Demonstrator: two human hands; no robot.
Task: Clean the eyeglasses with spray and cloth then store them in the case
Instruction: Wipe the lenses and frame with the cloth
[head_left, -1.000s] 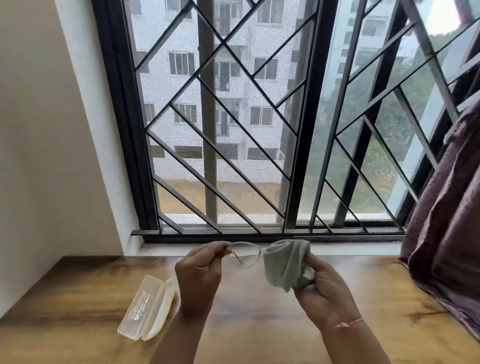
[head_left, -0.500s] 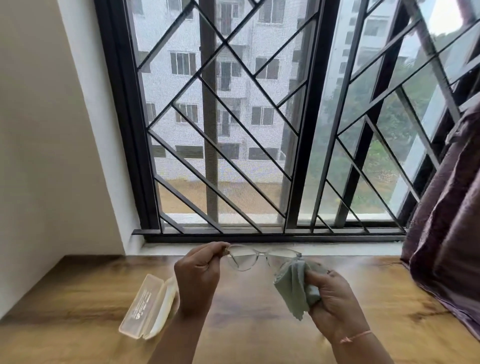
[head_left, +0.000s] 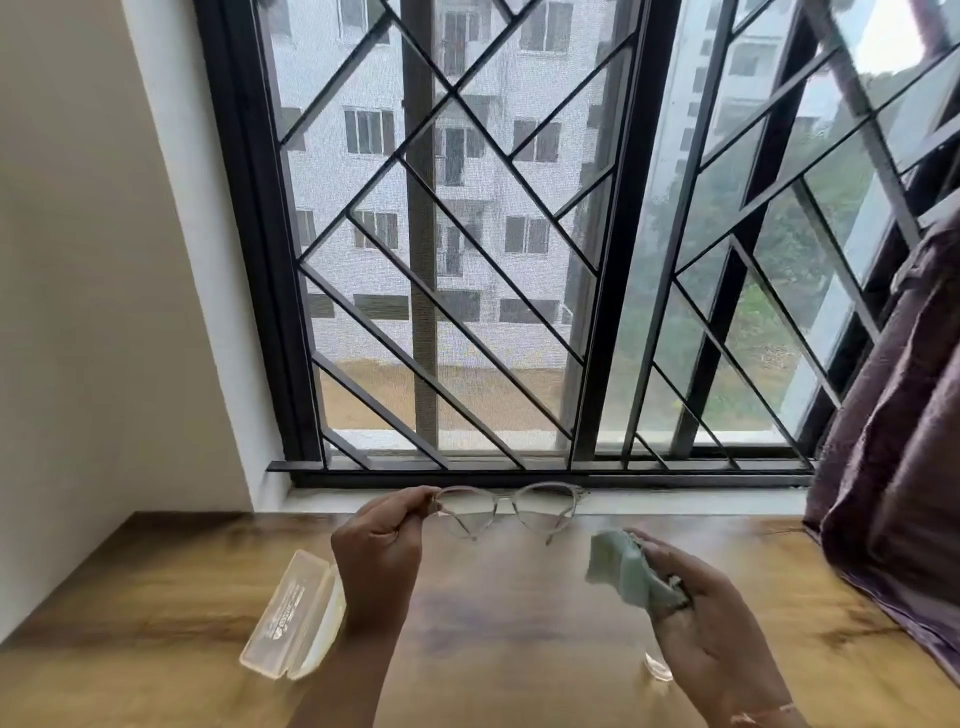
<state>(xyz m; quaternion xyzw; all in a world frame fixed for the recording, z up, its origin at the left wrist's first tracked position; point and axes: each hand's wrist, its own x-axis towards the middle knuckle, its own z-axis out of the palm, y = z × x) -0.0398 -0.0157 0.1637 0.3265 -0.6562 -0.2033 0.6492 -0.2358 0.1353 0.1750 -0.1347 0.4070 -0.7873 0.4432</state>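
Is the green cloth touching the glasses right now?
Apart. The head view shows wooden table between the cloth, held in the right hand, and the eyeglasses.

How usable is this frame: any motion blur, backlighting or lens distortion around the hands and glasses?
Head view: the right hand and cloth are motion-smeared; the left hand and eyeglasses look sharper, though the clear frame reads faint against the pale sill. Head view also: the wide-angle lens bows the window bars, and the daylight comes from behind the hands.
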